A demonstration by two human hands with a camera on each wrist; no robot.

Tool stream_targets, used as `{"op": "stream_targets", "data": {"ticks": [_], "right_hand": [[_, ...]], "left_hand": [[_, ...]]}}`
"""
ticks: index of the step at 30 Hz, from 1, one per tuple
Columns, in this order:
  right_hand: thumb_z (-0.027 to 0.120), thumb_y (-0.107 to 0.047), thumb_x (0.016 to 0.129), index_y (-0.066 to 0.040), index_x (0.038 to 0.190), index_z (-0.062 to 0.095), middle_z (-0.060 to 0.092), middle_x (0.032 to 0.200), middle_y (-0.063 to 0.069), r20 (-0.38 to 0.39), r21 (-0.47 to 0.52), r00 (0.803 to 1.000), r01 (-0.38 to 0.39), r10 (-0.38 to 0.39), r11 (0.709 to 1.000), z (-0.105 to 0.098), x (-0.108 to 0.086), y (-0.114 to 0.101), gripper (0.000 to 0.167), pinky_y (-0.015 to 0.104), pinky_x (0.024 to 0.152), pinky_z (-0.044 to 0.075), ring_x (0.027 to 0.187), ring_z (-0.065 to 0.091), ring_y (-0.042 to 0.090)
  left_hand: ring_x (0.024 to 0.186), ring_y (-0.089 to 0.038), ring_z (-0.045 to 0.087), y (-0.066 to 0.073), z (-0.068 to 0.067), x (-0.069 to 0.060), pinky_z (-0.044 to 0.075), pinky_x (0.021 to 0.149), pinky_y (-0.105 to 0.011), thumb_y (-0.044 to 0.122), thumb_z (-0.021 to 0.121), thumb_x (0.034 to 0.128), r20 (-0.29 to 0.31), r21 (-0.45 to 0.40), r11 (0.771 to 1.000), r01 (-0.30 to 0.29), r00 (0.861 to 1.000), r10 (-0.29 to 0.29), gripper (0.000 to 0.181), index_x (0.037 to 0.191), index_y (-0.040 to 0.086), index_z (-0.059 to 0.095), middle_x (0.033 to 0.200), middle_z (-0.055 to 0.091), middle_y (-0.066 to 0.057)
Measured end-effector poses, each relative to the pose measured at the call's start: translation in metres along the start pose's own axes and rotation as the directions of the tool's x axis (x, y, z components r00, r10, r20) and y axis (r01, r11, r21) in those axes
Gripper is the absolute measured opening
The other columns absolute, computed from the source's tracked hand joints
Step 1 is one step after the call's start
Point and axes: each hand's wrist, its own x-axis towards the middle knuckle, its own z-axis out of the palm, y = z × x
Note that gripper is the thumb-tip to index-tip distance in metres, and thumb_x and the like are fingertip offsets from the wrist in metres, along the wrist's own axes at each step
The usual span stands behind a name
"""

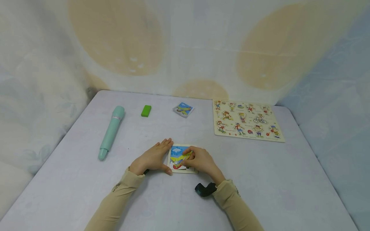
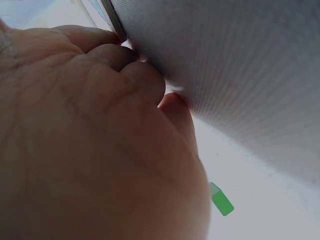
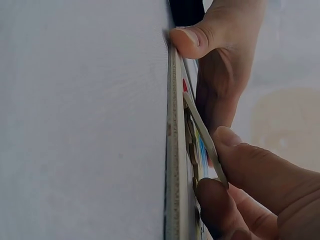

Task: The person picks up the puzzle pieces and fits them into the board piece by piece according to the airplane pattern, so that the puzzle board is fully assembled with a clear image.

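A small square picture puzzle with a pale wooden border lies flat in front of me. It shows blue sky, a cloud and a yellow-and-red vehicle. My left hand rests along its left side, fingers extended at the upper left corner and thumb at the lower left. Over the puzzle's right half, my right hand pinches a thin puzzle piece between thumb and fingers. In the right wrist view this piece is tilted, one end low at the board and the other lifted. Its picture side is mostly hidden by my fingers.
A mint-green microphone-shaped toy lies at the left. Further back are a green block and a small wrapped-looking picture square. A large peg puzzle board with sports figures lies at the back right. Fabric curtains border the table.
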Motion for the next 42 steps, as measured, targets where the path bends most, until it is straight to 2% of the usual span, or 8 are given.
{"op": "stream_targets", "data": {"ticks": [5,12,20,25,33,38,42], "right_hand": [[0.081,-0.026,0.077,-0.011,0.104,0.068,0.063,0.064,-0.004,-0.017,-0.032,1.000,-0.006,0.006,0.999,0.002,-0.001,-0.001,0.034,0.020,0.045,0.034,0.051,0.050,0.008],[0.085,-0.029,0.073,-0.015,0.100,0.068,0.056,0.064,-0.005,-0.060,-0.153,0.998,-0.015,0.006,0.988,0.004,-0.001,-0.004,0.035,0.020,0.048,0.033,0.054,0.047,0.008],[0.084,-0.029,0.074,-0.014,0.102,0.067,0.055,0.065,-0.005,-0.069,-0.178,0.997,0.003,-0.015,0.984,0.003,-0.003,-0.004,0.036,0.021,0.050,0.033,0.054,0.047,0.009],[0.084,-0.029,0.074,-0.012,0.106,0.066,0.051,0.064,-0.003,-0.026,-0.126,0.999,0.018,-0.022,0.992,0.001,-0.003,-0.003,0.040,0.020,0.049,0.031,0.054,0.044,0.010],[0.077,-0.023,0.083,-0.009,0.113,0.064,0.051,0.064,-0.002,0.076,0.081,0.996,0.045,-0.052,0.996,-0.019,-0.004,0.008,0.036,0.020,0.050,0.034,0.056,0.044,0.012],[0.071,-0.026,0.088,-0.009,0.121,0.061,0.055,0.071,0.001,0.007,0.099,1.000,0.023,-0.023,0.995,-0.043,-0.008,0.017,0.039,0.022,0.053,0.035,0.061,0.045,0.014],[0.070,-0.030,0.089,-0.010,0.128,0.057,0.062,0.083,0.004,-0.080,0.049,0.996,-0.025,0.029,0.998,-0.064,-0.016,0.024,0.045,0.025,0.058,0.041,0.068,0.051,0.016]], "left_hand": [[0.151,-0.032,0.012,0.000,0.000,0.000,0.015,0.124,-0.050,0.046,0.087,0.0640,0.003,0.000,1.000,0.008,1.000,-0.008,0.120,0.153,-0.001,0.022,0.162,0.017,-0.017],[0.152,-0.031,0.012,0.001,0.001,0.001,0.014,0.124,-0.049,0.045,0.087,0.0644,0.004,-0.006,1.000,0.017,1.000,-0.017,0.119,0.153,-0.001,0.022,0.162,0.017,-0.016],[0.151,-0.032,0.012,0.001,0.000,0.001,0.014,0.124,-0.050,0.046,0.087,0.0637,0.001,-0.005,1.000,0.010,1.000,-0.010,0.120,0.153,-0.001,0.021,0.162,0.016,-0.016],[0.152,-0.031,0.010,0.001,-0.001,0.001,0.012,0.124,-0.048,0.046,0.087,0.0646,0.008,-0.012,1.000,0.010,1.000,-0.010,0.120,0.153,0.000,0.020,0.162,0.015,-0.015],[0.151,-0.032,0.012,0.002,0.001,0.002,0.014,0.124,-0.049,0.047,0.087,0.0639,0.005,-0.020,1.000,0.008,1.000,-0.008,0.120,0.153,-0.001,0.021,0.162,0.017,-0.016],[0.152,-0.031,0.012,0.000,0.002,0.002,0.015,0.124,-0.049,0.047,0.087,0.0633,0.003,0.000,1.000,0.019,1.000,-0.019,0.121,0.153,0.000,0.022,0.162,0.017,-0.015],[0.151,-0.032,0.012,-0.001,0.002,0.002,0.015,0.124,-0.049,0.047,0.087,0.0632,0.003,0.004,1.000,0.014,1.000,-0.014,0.121,0.153,0.000,0.022,0.162,0.018,-0.016]]}}
